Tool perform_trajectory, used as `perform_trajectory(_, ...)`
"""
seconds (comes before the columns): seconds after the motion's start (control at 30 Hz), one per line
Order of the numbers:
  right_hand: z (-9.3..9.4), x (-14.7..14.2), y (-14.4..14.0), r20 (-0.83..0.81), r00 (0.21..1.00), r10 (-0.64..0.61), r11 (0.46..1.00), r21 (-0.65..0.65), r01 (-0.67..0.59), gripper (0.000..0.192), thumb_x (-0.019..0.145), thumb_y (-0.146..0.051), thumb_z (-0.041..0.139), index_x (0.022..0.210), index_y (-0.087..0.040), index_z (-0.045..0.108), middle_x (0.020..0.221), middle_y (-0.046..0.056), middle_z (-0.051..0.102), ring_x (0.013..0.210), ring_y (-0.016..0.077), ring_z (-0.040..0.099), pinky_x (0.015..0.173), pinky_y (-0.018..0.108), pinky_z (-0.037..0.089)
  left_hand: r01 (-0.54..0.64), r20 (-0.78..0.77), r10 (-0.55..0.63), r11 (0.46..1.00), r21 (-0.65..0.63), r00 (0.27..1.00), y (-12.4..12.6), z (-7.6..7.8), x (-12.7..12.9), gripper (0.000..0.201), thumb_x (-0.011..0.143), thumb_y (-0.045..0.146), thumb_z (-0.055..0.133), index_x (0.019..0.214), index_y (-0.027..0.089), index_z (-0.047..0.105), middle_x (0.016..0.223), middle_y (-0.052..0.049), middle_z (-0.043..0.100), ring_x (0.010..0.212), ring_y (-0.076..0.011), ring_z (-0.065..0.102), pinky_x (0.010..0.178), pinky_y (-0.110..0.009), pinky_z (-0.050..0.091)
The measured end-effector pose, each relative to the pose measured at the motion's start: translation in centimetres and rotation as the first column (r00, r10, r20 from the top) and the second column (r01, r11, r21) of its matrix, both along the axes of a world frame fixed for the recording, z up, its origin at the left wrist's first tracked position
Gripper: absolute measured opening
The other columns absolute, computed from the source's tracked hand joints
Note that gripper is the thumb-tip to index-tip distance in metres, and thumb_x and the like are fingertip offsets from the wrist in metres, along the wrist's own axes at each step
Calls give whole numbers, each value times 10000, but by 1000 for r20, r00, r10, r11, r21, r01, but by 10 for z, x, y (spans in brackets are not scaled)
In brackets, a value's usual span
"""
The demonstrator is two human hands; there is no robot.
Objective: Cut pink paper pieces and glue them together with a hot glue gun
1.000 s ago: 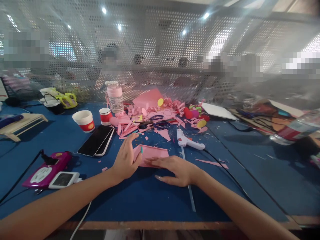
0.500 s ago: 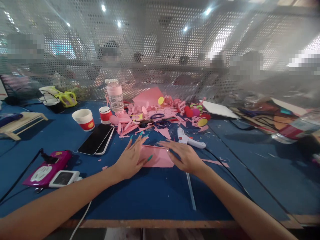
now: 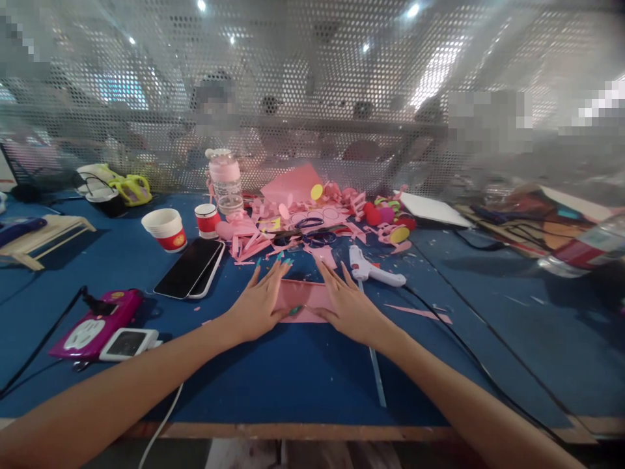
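A piece of pink paper [image 3: 303, 296] lies on the blue table, a fold or edge running along its far side. My left hand [image 3: 258, 301] rests flat on its left end, fingers stretched forward and thumb on the paper. On the right end lies my right hand [image 3: 349, 303], also flat with fingers apart, its thumb pointing toward the left one. Both hands cover the paper's ends. Just beyond my right hand is a white glue gun [image 3: 374, 268] with a black cord. A clear glue stick [image 3: 377, 378] shows below my right wrist.
Behind the paper spreads a heap of pink scraps [image 3: 249, 234] with scissors [image 3: 319, 236]. Phones [image 3: 190, 267], paper cups [image 3: 165, 229] and a purple power strip [image 3: 105, 322] are at left. A clear bottle [image 3: 224, 179] stands before the perforated screen; another bottle [image 3: 581, 251] lies at right.
My right hand has moved slightly, from angled across the paper to fingers pointing forward, its thumb now on the paper. My left hand stays nearly in place.
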State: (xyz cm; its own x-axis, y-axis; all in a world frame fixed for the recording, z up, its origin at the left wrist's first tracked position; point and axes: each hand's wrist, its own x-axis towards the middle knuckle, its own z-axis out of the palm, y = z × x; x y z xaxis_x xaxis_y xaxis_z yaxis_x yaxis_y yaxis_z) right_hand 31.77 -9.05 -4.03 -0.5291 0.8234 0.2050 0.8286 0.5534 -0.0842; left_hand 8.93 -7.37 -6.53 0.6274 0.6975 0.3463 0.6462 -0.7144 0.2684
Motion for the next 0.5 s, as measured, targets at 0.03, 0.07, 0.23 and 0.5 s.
perform_trajectory(0.03,-2,1,2,-12,1000,-10,1000,14,11,903,881,-482,445,1454,-149,-168,1524,175,151,1402,268,131,1117,534,165,-17,-3,17,1000,1,1000,-1,0,0,781,904,488,419,1447,162,-37,1468,-203,300,1391,-293,180,1078,-581,197)
perform_trajectory(0.07,-3,2,4,-26,999,-18,1000,20,19,910,879,-512,432,1450,-160,-183,1529,167,131,1406,267,98,1117,530,165,-32,-6,32,999,0,999,-2,1,0,771,906,500,405,1448,159,-25,1471,-207,290,1394,-301,163,1070,-595,198)
perform_trajectory(0.23,-4,4,7,-49,999,16,998,-61,-19,895,883,-542,402,1439,-209,-215,1540,135,112,1407,251,95,1106,505,223,-73,-18,73,997,-14,997,-4,5,2,752,908,515,385,1449,147,14,1475,-211,278,1399,-309,127,1054,-628,191)
perform_trajectory(0.5,2,3,2,-36,998,41,996,-75,-44,875,870,-430,476,1469,-172,-107,1525,154,169,1398,250,166,1115,511,204,-14,-66,16,1000,21,998,0,3,-2,699,939,411,362,1445,151,-44,1476,-206,277,1394,-278,167,1077,-584,184)
